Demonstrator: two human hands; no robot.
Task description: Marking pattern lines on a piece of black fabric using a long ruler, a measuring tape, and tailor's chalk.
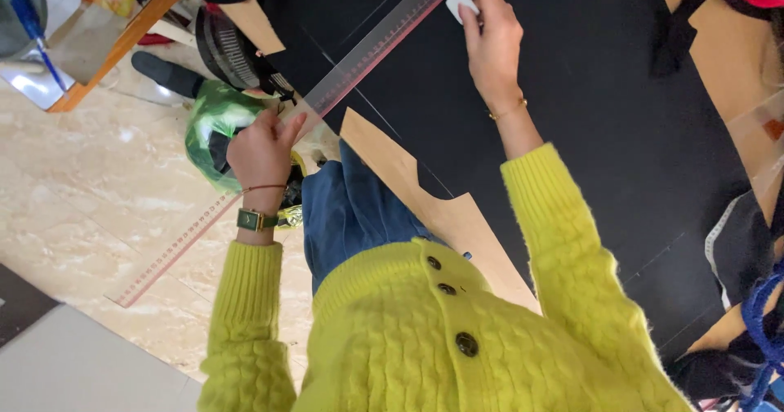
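In the head view, the long clear plastic ruler with red markings (327, 110) runs on a slant from the upper middle of the frame down to the lower left. Its upper part lies flat on the black sheet of fabric (572, 110) that covers the surface, and its lower part juts out past the edge, over the pale marble floor (90, 191).

The left hand (263, 149) grips the ruler about midway along, just where it leaves the surface. The thumb lies on top of the ruler and the other fingers (245, 146) curl under its edge, so they are clamped on it.

The right hand (492, 40) rests on the black fabric just beside the ruler's upper end. Its fingertips (474, 0) are pinched together on a small white flat piece of chalk (460, 4), which stands against the fabric right by the ruler's end; whether the chalk touches the ruler's edge is hard to tell from here.

A thin pale line (392, 122) crosses the fabric below the ruler. Nearer the body, a tan paper pattern piece with a stepped edge (433, 208) lies on the fabric. A green plastic bag (214, 122) sits on the floor just behind the left hand.
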